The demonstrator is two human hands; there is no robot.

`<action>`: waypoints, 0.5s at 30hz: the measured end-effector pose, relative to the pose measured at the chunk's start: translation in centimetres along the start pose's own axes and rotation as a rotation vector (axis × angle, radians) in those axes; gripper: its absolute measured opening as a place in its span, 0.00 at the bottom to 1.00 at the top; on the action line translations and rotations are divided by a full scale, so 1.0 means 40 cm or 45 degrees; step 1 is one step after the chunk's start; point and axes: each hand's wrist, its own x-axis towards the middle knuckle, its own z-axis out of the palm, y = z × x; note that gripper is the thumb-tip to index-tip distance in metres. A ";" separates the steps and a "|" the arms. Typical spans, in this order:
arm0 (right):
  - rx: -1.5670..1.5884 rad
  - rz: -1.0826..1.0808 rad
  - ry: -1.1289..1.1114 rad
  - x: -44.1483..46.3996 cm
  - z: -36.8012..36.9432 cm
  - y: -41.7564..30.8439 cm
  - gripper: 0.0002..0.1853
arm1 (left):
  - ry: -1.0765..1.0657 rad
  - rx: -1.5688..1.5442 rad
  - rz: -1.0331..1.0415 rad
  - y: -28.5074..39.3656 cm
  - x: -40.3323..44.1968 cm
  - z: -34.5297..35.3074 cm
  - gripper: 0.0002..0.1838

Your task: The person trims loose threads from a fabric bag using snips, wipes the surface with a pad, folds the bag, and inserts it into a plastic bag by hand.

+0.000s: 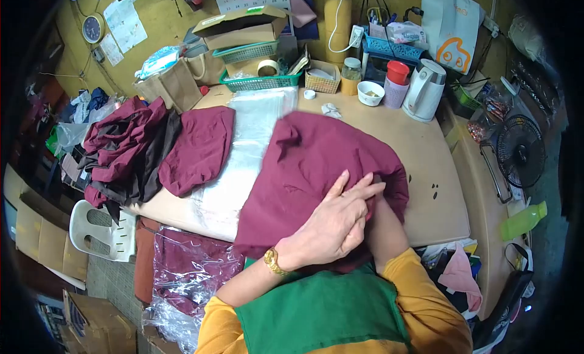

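Maroon cloth (304,165) handled at table (438,189).
L hand (339,223) atop, fingers loosely spread; R hand mostly hidden w/in folds, grip unclear.

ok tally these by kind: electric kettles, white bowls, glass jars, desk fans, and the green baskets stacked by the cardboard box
electric kettle: 1
white bowl: 1
glass jar: 1
desk fan: 1
green baskets, upper and lower: 2
total: 6
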 end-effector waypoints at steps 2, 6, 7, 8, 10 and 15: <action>0.009 0.016 0.038 0.037 -0.016 0.020 0.30 | -0.028 -0.060 0.016 0.002 -0.013 -0.010 0.04; 0.034 0.084 0.085 0.112 -0.072 0.038 0.29 | 0.277 0.394 -0.366 0.032 -0.083 -0.085 0.17; 0.020 0.096 0.094 0.116 -0.072 0.050 0.29 | 0.538 0.417 -0.447 -0.011 -0.124 -0.104 0.20; 0.004 0.105 0.114 0.118 -0.073 0.063 0.29 | 0.603 0.767 -0.624 -0.038 -0.163 -0.128 0.21; -0.047 0.104 0.143 0.101 -0.068 0.077 0.28 | 0.848 0.645 -0.797 -0.090 -0.242 -0.145 0.19; -0.190 -0.011 0.204 0.071 0.009 0.057 0.27 | -0.167 -0.811 -0.367 0.035 -0.146 0.005 0.14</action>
